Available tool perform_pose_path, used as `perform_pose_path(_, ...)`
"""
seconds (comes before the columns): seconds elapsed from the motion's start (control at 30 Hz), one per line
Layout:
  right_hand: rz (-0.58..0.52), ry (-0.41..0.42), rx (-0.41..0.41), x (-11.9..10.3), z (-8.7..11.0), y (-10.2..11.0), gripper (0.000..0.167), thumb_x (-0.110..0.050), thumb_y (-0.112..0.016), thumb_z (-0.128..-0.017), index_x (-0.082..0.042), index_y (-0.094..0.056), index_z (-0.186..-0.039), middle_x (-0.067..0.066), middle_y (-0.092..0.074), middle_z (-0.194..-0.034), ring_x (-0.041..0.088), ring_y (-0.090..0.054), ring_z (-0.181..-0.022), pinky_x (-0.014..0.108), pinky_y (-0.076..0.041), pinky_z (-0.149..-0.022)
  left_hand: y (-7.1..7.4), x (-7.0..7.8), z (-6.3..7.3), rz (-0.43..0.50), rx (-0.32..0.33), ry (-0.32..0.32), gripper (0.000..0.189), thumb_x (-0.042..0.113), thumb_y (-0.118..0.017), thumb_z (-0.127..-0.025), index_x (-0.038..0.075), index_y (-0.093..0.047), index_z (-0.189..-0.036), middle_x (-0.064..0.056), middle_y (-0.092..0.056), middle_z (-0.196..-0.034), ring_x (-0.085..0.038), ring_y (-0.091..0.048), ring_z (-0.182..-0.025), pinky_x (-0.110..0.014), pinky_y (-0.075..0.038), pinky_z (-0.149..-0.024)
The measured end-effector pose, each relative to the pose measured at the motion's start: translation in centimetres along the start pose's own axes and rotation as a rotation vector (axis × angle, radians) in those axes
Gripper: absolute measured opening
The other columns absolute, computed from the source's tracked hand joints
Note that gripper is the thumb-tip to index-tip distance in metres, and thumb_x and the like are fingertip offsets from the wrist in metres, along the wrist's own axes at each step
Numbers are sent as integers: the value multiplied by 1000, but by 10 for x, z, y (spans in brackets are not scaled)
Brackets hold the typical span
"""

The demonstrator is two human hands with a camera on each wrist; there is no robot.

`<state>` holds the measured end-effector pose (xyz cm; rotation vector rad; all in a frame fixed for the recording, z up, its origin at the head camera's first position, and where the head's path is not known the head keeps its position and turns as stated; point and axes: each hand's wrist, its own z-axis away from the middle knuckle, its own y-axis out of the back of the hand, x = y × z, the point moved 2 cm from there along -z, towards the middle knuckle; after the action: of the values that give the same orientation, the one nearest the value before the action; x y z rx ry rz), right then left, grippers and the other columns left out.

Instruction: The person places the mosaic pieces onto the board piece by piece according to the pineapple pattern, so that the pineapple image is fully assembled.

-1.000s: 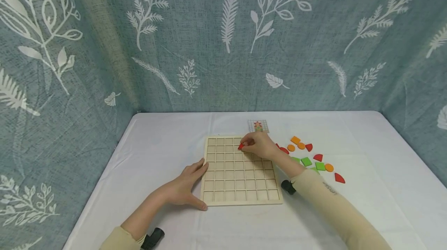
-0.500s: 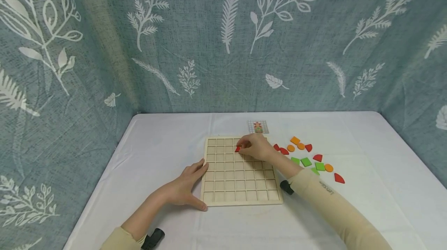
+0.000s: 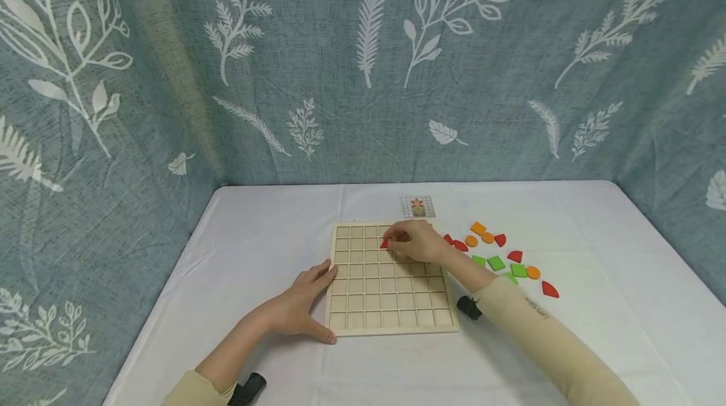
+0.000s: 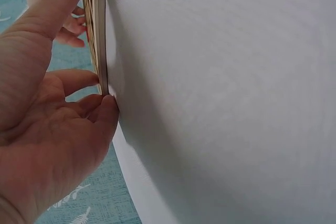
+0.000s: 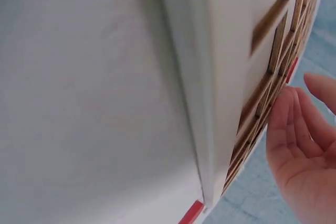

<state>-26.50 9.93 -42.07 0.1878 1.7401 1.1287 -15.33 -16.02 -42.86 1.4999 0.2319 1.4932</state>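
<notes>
A pale wooden board with a raised grid (image 3: 371, 302) lies flat on the white table. In the head view my left hand (image 3: 300, 302) is spread along its left side, fingers on the edge and thumb at the near corner. The left wrist view shows those fingers (image 4: 108, 114) touching the board's edge (image 4: 100, 35). Over the far part of the grid, my right hand (image 3: 418, 241) pinches a small red piece (image 3: 384, 244), partly covered by the fingertips. From the right wrist, the red piece (image 5: 292, 70) shows at the fingertips, low over the grid squares.
Loose red quarter-circle pieces (image 3: 549, 289), green squares (image 3: 496, 263), an orange square (image 3: 478, 228) and orange discs (image 3: 533, 272) lie right of the board. Behind it is a small gridded picture card (image 3: 417, 207). A patterned curtain (image 3: 317, 65) hangs behind the table.
My right hand has shifted slightly left and nearer with the red piece, which sits lower over the grid. The left hand and the board have stayed in place.
</notes>
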Motion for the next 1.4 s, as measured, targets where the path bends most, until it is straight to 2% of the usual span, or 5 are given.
perform_pose_path(0.23, -39, -76, 112, 16, 19, 27, 24, -16, -61, -97, -6, -70, -116, 9, -69, -106, 26, -65, -98, 39, -53, -80, 0, 2, 1, 2, 8, -11, 122, 40, -91, -61, -1, -23, -153, -22, -10, -160, -43, -11, -144, -59, -21, -111)
perform_pose_path(0.47, -25, -251, 192, 47, 53, 62, 27, -17, -60, -97, -3, -67, -119, 14, -69, -109, 31, -63, -102, 43, -53, -80, -1, 2, 1, -6, 13, -10, 122, 40, -92, -61, -2, -23, -153, -22, -10, -160, -44, -11, -144, -60, -23, -110)
perform_pose_path(0.7, 32, -390, 229, 75, 79, 85, 28, -16, -61, -97, 0, -66, -119, 19, -66, -109, 31, -62, -94, 35, -53, -70, 0, 1, 2, -10, 14, -7, 122, 42, -91, -61, -2, -23, -153, -22, -10, -160, -44, -12, -144, -59, -23, -110)
perform_pose_path(1.07, 95, -501, 223, 96, 89, 94, 30, -19, -67, -92, 2, -67, -113, 20, -63, -107, 22, -59, -73, 32, -51, -64, -1, 1, 0, 0, 0, -15, 121, 43, -90, -63, -2, -23, -153, -22, -8, -160, -43, -11, -144, -60, -22, -110)
perform_pose_path(1.4, 104, -558, 232, 100, 84, 89, 34, -23, -73, -88, 3, -68, -108, 19, -65, -101, 23, -57, -74, 31, -49, -63, 0, 2, 1, 5, 1, -18, 120, 43, -90, -63, -2, -23, -153, -22, -9, -160, -43, -12, -144, -60, -23, -110)
